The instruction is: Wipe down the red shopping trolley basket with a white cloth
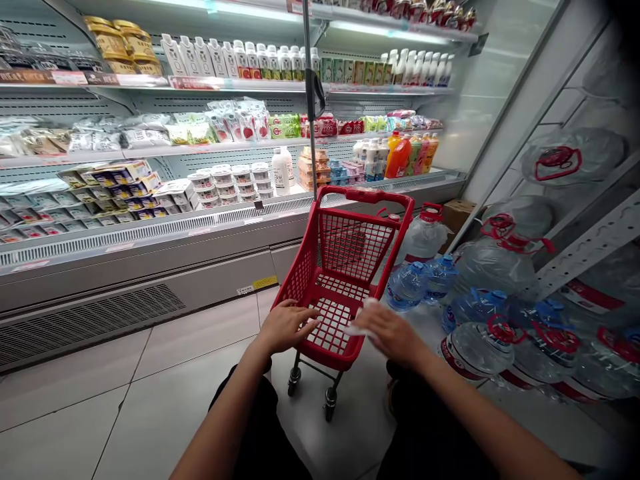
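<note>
I find the red cart [353, 247] on the floor, in front of the chilled shelves [150, 220]. The left hand [286, 327] rests on the cart's near left rim, grip slack, fingers spread, holding nothing. The right hand [393, 333] is at the cart's near right rim, grip closed on a white cloth [359, 328]. Water bottles [425, 280] stand just right of the cart.

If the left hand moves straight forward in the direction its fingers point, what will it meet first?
The left hand lies on the rim of the red shopping cart, fingers pointing right across the basket. Probably it would first reach the white cloth under the right hand; depth is unclear.
</note>
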A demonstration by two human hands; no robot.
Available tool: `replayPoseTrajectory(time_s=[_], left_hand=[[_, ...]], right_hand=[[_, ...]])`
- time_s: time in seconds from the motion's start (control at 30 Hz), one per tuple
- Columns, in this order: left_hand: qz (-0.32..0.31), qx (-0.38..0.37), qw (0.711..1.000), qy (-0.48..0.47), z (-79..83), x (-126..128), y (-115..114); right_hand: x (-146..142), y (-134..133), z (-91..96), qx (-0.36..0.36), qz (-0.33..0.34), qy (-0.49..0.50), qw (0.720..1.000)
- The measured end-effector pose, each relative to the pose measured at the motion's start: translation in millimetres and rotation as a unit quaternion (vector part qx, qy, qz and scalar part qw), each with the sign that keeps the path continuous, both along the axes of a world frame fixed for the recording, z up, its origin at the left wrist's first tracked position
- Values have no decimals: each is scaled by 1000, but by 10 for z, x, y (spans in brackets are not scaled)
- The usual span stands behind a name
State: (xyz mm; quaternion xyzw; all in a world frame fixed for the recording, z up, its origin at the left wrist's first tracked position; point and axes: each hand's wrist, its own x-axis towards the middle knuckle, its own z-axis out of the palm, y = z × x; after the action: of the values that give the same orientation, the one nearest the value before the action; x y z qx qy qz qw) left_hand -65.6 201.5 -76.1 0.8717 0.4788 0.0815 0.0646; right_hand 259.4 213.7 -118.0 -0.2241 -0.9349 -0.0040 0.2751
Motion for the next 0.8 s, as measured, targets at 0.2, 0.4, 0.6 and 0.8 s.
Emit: replayPoseTrajectory(time_s=[0.2, 0.4, 0.6, 0.8], left_hand=[[8, 44, 999, -15, -20, -89, 231], [237, 211, 948, -24, -65, 116, 224], [141, 156, 974, -85, -283, 640, 21], [106, 80, 985, -105, -312, 485, 154]], right_hand=[[77, 359, 36, -19, -95, 31, 995], [-440, 3, -54, 0, -63, -24, 998], [-704, -63, -74, 46, -27, -51, 997], [31, 551, -38, 51, -149, -49, 986]])
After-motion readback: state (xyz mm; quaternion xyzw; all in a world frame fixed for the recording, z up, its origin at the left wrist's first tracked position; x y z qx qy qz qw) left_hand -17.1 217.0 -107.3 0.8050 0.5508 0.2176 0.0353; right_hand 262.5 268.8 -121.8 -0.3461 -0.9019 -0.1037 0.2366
